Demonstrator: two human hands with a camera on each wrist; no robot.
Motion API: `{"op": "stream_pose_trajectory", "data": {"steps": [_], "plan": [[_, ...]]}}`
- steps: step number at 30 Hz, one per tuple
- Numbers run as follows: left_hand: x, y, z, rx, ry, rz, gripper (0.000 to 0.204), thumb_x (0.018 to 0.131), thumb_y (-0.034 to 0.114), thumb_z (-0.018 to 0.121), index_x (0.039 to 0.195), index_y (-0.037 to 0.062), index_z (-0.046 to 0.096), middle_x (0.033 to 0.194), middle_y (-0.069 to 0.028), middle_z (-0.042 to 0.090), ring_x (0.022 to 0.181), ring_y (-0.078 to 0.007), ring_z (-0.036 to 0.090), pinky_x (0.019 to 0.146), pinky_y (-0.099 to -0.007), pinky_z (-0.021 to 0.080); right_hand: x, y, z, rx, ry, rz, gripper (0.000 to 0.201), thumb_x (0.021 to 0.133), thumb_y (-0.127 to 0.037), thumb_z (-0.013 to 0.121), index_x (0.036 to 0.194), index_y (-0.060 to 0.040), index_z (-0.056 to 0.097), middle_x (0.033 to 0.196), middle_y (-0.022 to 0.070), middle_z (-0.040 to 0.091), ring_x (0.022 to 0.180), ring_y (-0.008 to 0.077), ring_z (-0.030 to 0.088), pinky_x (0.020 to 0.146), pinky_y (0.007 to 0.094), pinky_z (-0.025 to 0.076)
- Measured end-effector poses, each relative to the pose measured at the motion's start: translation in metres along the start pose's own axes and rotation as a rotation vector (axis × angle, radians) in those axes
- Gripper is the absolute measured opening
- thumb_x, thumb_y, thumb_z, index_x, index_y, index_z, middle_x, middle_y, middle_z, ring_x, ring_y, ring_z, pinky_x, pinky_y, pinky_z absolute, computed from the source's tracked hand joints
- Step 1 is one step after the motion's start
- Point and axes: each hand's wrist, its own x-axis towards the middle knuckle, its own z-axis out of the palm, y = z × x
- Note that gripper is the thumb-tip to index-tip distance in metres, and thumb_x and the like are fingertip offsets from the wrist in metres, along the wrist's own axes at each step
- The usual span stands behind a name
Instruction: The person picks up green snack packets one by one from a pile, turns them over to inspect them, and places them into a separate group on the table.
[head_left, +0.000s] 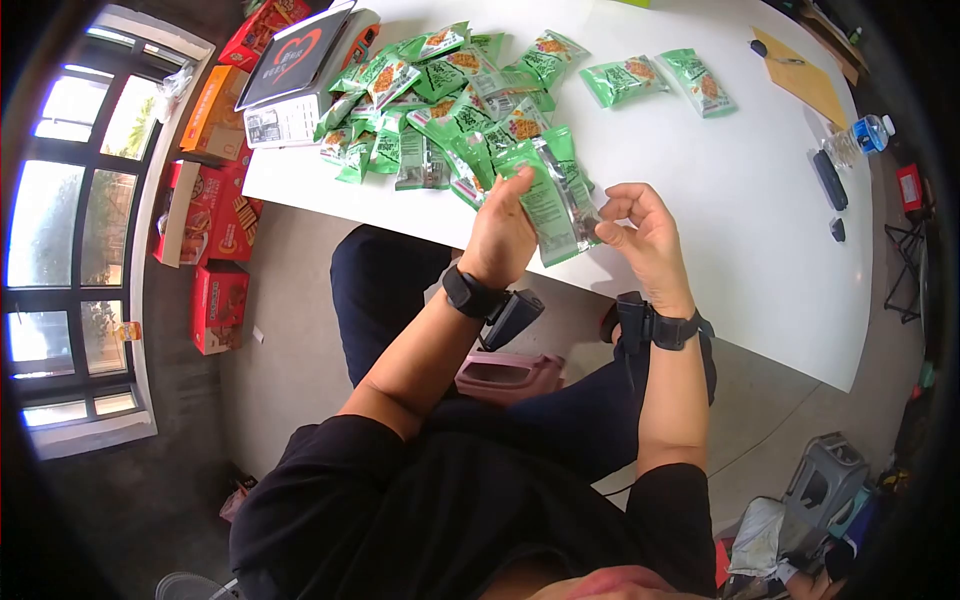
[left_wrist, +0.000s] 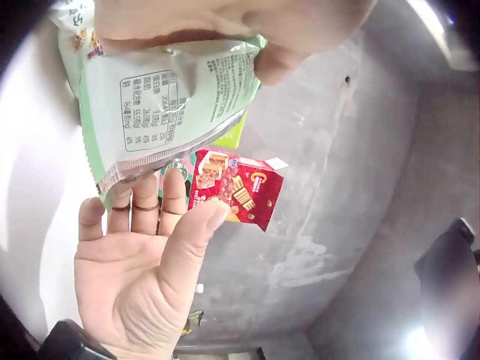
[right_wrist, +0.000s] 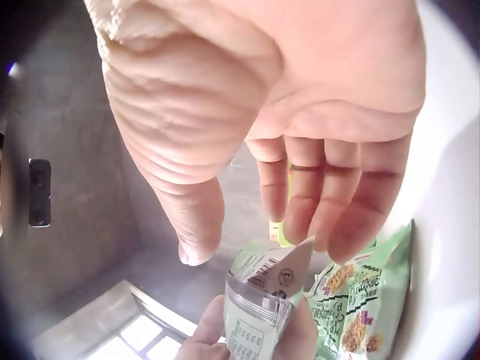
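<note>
My left hand (head_left: 498, 238) grips a green snack packet (head_left: 548, 212) by its left side, thumb on the face turned toward me. That face is the printed back, with a silvery seam; in the left wrist view a nutrition table shows on the packet (left_wrist: 169, 94). My right hand (head_left: 652, 250) is at the packet's right edge, fingers apart and loosely bent, holding nothing. In the right wrist view its fingertips are close over the packet's end (right_wrist: 262, 289). Behind the held packet lies a heap of similar green packets (head_left: 440, 85) on the white table.
Two green packets (head_left: 625, 80) lie apart, right of the heap. A scale (head_left: 300, 75) stands at the table's left end, beside stacked red and orange boxes (head_left: 215, 200). On the right are a brown envelope (head_left: 805, 80), a water bottle (head_left: 860, 140) and a black object (head_left: 830, 180).
</note>
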Motion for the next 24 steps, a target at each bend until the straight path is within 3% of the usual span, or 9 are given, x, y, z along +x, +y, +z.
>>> {"op": "stream_pose_trajectory", "data": {"steps": [3,7,9,13,16,17,21,22,24], "plan": [[-0.003,0.007,0.008,-0.108,-0.033,-0.042,0.027,0.099,0.017,0.042,0.122,0.0036,0.048,0.114,-0.0089,0.060,0.105,-0.0230,0.059,0.096,-0.0386,0.045,0.000,-0.004,0.002,-0.078,-0.042,0.037,0.043,0.076,-0.019,0.082,0.107,-0.0025,0.057,0.084,-0.0005,0.062,0.080,0.0066,0.058,0.066,0.0218,0.046],[0.000,0.005,0.006,-0.096,-0.027,-0.010,0.027,0.100,0.018,0.042,0.122,0.0034,0.047,0.114,-0.0092,0.058,0.106,-0.0214,0.057,0.096,-0.0383,0.044,-0.001,0.006,0.007,-0.037,-0.144,0.095,0.038,0.078,-0.016,0.081,0.104,-0.0025,0.058,0.086,0.0006,0.063,0.081,0.0052,0.056,0.068,0.0215,0.045],[0.004,-0.001,-0.001,0.214,-0.013,0.116,0.042,0.100,0.030,0.043,0.133,0.0038,0.041,0.121,-0.0113,0.058,0.111,-0.0271,0.057,0.099,-0.0460,0.042,-0.002,0.007,0.014,-0.071,-0.111,0.012,0.030,0.079,-0.013,0.079,0.098,-0.0026,0.058,0.088,0.0016,0.063,0.080,0.0047,0.055,0.069,0.0209,0.044],[0.006,0.000,-0.003,0.182,0.008,0.067,0.047,0.101,0.035,0.042,0.137,0.0045,0.037,0.124,-0.0106,0.055,0.114,-0.0260,0.055,0.100,-0.0452,0.041,0.001,0.025,0.012,-0.148,0.044,-0.137,0.023,0.079,-0.008,0.075,0.094,-0.0033,0.058,0.079,-0.0003,0.058,0.074,0.0067,0.053,0.069,0.0213,0.043],[0.001,0.002,0.007,0.183,0.169,0.011,0.055,0.101,0.042,0.041,0.142,0.0050,0.032,0.131,-0.0114,0.051,0.118,-0.0262,0.052,0.102,-0.0435,0.039,-0.001,0.022,0.014,-0.320,0.186,-0.204,0.023,0.075,-0.002,0.073,0.094,-0.0044,0.060,0.075,0.0022,0.056,0.071,0.0104,0.055,0.067,0.0237,0.045],[-0.001,0.002,0.010,0.155,0.113,0.003,0.059,0.101,0.045,0.040,0.143,0.0051,0.031,0.133,-0.0121,0.049,0.120,-0.0269,0.051,0.103,-0.0436,0.038,-0.002,0.018,0.016,-0.320,0.185,-0.204,0.023,0.075,-0.002,0.073,0.094,-0.0044,0.060,0.075,0.0022,0.056,0.071,0.0104,0.055,0.067,0.0237,0.045],[-0.002,0.005,0.011,0.133,-0.033,-0.018,0.063,0.100,0.050,0.037,0.143,0.0047,0.030,0.139,-0.0138,0.046,0.123,-0.0284,0.048,0.106,-0.0435,0.036,0.000,0.012,0.025,-0.662,0.226,-0.540,0.029,0.064,0.006,0.071,0.089,-0.0068,0.062,0.079,0.0057,0.058,0.074,0.0219,0.058,0.064,0.0318,0.047],[-0.001,0.006,0.010,0.133,-0.033,-0.018,0.063,0.100,0.050,0.037,0.143,0.0047,0.030,0.139,-0.0138,0.046,0.123,-0.0284,0.048,0.106,-0.0435,0.036,0.001,0.013,0.025,-0.742,0.222,-0.654,0.031,0.061,0.008,0.070,0.087,-0.0077,0.063,0.081,0.0055,0.058,0.075,0.0252,0.058,0.064,0.0347,0.047],[0.003,0.007,0.006,0.073,-0.096,-0.025,0.059,0.102,0.046,0.035,0.142,0.0033,0.031,0.137,-0.0142,0.048,0.125,-0.0291,0.048,0.107,-0.0443,0.036,0.002,0.013,0.025,-0.785,0.189,-0.704,0.032,0.060,0.008,0.070,0.087,-0.0086,0.064,0.080,0.0042,0.057,0.076,0.0255,0.057,0.064,0.0358,0.047]]}}
